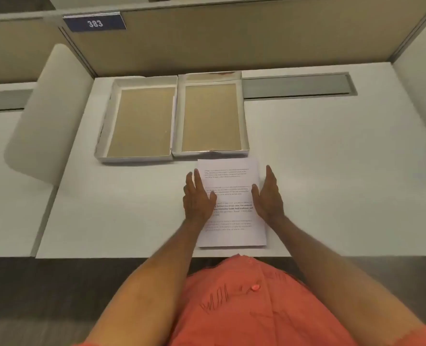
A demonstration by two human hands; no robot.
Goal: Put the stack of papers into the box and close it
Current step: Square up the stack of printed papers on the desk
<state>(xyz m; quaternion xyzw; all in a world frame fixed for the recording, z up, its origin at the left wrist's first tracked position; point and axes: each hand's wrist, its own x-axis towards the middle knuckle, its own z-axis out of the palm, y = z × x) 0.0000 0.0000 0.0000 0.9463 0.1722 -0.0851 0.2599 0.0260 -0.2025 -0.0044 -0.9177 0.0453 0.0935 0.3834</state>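
Both hands flank the stack of papers (232,203) on the desk (332,171) — left hand (198,199) and right hand (269,196), fingers extended, gripping nothing. The box (135,158) lies open just beyond — two trays side by side.

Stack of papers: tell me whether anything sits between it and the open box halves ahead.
Nothing visible does. The stack of papers lies on the desk just short of the two open box halves, both showing bare bottoms. The left hand and right hand flank the stack's sides.
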